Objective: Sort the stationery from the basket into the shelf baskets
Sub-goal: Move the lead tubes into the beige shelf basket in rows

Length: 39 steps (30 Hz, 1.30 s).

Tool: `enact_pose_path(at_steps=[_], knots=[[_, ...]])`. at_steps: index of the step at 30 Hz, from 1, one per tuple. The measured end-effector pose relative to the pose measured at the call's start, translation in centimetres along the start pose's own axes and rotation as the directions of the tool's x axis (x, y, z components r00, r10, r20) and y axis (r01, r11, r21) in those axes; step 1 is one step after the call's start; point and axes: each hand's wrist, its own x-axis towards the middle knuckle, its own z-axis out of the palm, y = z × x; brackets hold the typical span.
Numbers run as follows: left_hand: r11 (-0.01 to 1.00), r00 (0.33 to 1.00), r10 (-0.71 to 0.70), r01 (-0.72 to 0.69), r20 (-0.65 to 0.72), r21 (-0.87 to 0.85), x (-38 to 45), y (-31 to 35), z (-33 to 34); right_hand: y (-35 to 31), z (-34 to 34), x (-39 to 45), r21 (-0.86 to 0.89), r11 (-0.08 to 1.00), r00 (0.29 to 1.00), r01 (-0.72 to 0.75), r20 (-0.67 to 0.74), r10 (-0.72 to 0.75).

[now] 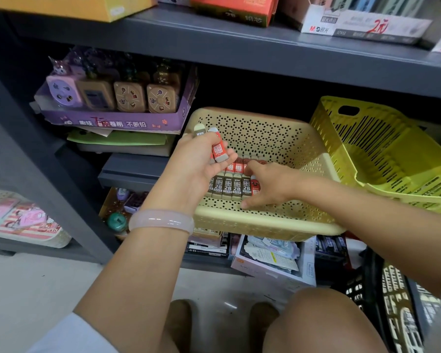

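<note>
Erasers (pixel 228 186) lie in neat rows on the floor of a beige perforated basket (pixel 270 220), which sits tilted on a dark grey shelf (pixel 239 44) in the middle of the scene. The near row wears brown sleeves marked 2B; the row just behind it wears red sleeves.

The left hand (pixel 201 161), with a pale pink bangle (pixel 161 221) on its wrist, hangs over the basket's left edge and grips two loose erasers between curled fingers and thumb: a red-sleeved eraser (pixel 218 149) and a brown-sleeved eraser (pixel 199 130), both sticking up and away from the palm.

The right hand (pixel 267 184) reaches into the basket from the right, fingers bent down onto the right end of the rows. Its thumb rests on the basket floor near the front wall. Whether it pinches an eraser or only touches them cannot be told.

Just right of the beige basket, touching it, a yellow-green slotted basket (pixel 382 154) lies steeply tilted. To the left on the same shelf, a purple display tray (pixel 112 121) holds boxy sharpeners, stacked on flat packets. Below the shelf, boxes of stationery crowd the lower level, and a dark wire basket (pixel 390 301) stands on the floor at the near right, beside the person's knee.
</note>
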Motion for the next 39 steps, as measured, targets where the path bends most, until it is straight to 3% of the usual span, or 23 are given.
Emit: enact_pose_path(at_steps=[4, 12, 14, 15, 16, 17, 19, 21, 24, 27, 28, 30, 32, 35, 39], knots=[[1.000, 1.000, -0.002, 0.002, 0.005, 0.000, 0.0, -0.1, 0.0, -0.3, 1.0, 0.7, -0.083, 0.997, 0.993, -0.005, -0.115, -0.005], [1.000, 1.000, 0.000, 0.000, 0.015, 0.001, -0.1, 0.0, -0.2, -0.3, 0.4, 0.2, -0.070, 0.997, 0.992, 0.012, -0.122, -0.020], [0.998, 1.000, 0.018, -0.019, 0.019, 0.055, 0.0, -0.1, -0.3, -0.4, -0.5, 0.1, 0.021, 0.999, 0.970, 0.044, -0.240, -0.038], [0.995, 0.999, 0.034, -0.035, 0.016, 0.090, 0.1, -0.2, -0.3, -0.5, -1.0, 0.0, 0.152, 0.987, 0.948, 0.060, -0.318, -0.009], [0.991, 0.998, 0.055, -0.056, 0.014, 0.123, 0.1, -0.3, -0.3, -0.6, -1.5, 0.1, 0.344, 0.935, 0.933, 0.084, -0.356, 0.047], [0.985, 0.997, 0.080, -0.081, 0.014, 0.150, 0.1, -0.4, -0.3, -0.9, -2.0, 0.0, 0.562, 0.818, 0.939, 0.122, -0.334, 0.089], [0.975, 0.992, 0.121, -0.124, 0.026, 0.184, 0.2, -0.5, -0.3, -1.5, -2.8, -0.1, 0.843, 0.510, 0.968, 0.174, -0.241, 0.068], [0.971, 0.989, 0.141, -0.147, 0.044, 0.190, 0.2, -0.6, -0.2, -2.0, -3.1, -0.1, 0.908, 0.355, 0.971, 0.224, -0.240, 0.002], [0.962, 0.985, 0.166, -0.171, 0.040, 0.212, 0.3, -0.6, -0.3, -2.4, -3.3, 0.2, 0.926, 0.277, 0.965, 0.256, -0.259, -0.027], [0.973, 0.989, 0.148, -0.151, 0.028, 0.175, 0.4, -0.5, -0.5, -1.6, -3.7, 0.6, 0.969, 0.022, 0.960, 0.247, -0.248, 0.133], [0.975, 0.990, 0.141, -0.143, 0.022, 0.169, 0.4, -0.5, -0.7, -1.0, -3.9, 0.8, 0.970, 0.024, 0.943, 0.241, -0.240, 0.230], [0.973, 0.990, 0.141, -0.143, 0.023, 0.182, 0.5, -0.4, -0.8, 0.4, -3.9, 1.3, 0.960, 0.256, 0.902, 0.116, -0.210, 0.376], [0.968, 0.988, 0.152, -0.155, 0.029, 0.195, 0.6, -0.3, -0.9, 2.1, -3.2, 2.2, 0.871, 0.473, 0.890, -0.131, -0.107, 0.442], [0.958, 0.985, 0.174, -0.173, 0.016, 0.227, 0.7, -0.3, -0.9, 3.3, -2.5, 3.4, 0.724, 0.567, 0.870, -0.392, 0.091, 0.485], [0.955, 0.986, 0.164, -0.164, 0.021, 0.246, 0.8, -0.3, -0.9, 3.6, -2.3, 4.7, 0.697, 0.588, 0.852, -0.409, 0.062, 0.519]])
